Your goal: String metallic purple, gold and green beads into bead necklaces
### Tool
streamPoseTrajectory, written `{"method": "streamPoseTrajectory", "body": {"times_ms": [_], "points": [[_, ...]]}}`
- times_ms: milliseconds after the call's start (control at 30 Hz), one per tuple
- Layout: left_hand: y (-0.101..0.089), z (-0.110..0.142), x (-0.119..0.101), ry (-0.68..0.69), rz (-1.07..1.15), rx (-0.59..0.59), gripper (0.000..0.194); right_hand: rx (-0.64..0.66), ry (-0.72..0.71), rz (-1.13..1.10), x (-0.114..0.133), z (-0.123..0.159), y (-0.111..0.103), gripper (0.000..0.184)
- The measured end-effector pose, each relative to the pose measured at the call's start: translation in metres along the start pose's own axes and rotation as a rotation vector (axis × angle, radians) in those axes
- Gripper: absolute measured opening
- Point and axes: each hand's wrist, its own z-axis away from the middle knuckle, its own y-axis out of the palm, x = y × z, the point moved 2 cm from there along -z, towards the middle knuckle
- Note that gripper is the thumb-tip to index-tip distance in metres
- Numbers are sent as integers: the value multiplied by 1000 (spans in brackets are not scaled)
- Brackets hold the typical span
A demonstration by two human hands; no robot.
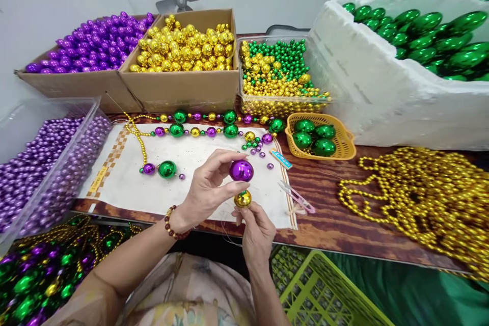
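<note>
- Your left hand [202,188] pinches the purple bead [241,170] over the white cloth [126,188]
- Your right hand [259,232] pinches the gold bead [243,198] just below
- Keep the 2 beads aligned, the loose thread [226,236] untangled

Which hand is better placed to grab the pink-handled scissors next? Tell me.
Probably the right hand: it is nearer the scissors, though it holds the gold ball. The left hand, holding the purple ball, is farther away.
</note>
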Motion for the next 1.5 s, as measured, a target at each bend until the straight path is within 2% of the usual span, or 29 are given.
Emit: {"method": "streamPoseTrajectory", "body": {"times_ms": [133,300,367,433,500,567,733,867,967,1067,1200,1400,1500], "points": [[-4,-2,7,-73,34,-47,32,15,-27,45,-2,4,-3,18],[-7,-4,13,-246,165,-107,33,-126,39,-57,-3,4,-2,18],[-9,-7,14,-296,229,-157,33,-71,78,-81,0,4,3,16],[-10,-11,13,-337,271,-187,31,41,132,-91,4,5,9,15],[-11,-13,12,-369,286,-187,31,140,187,-83,7,7,13,14],[-11,-14,11,-386,293,-168,33,165,230,-78,7,8,15,16],[-6,-10,10,-335,251,-118,36,54,249,-103,2,7,16,28],[-4,-7,7,-204,106,-80,32,5,165,-72,1,6,15,29],[-4,-6,1,-148,13,-64,33,15,90,-8,2,6,13,26],[-3,-5,-3,-165,6,-2,38,46,47,42,2,6,11,25],[-4,-3,-5,-214,86,89,32,59,25,56,1,5,9,24],[-6,-7,-3,-185,9,9,31,86,-115,154,1,7,3,20],[-6,-8,0,-184,5,-6,29,81,-113,134,0,10,3,21]]}}
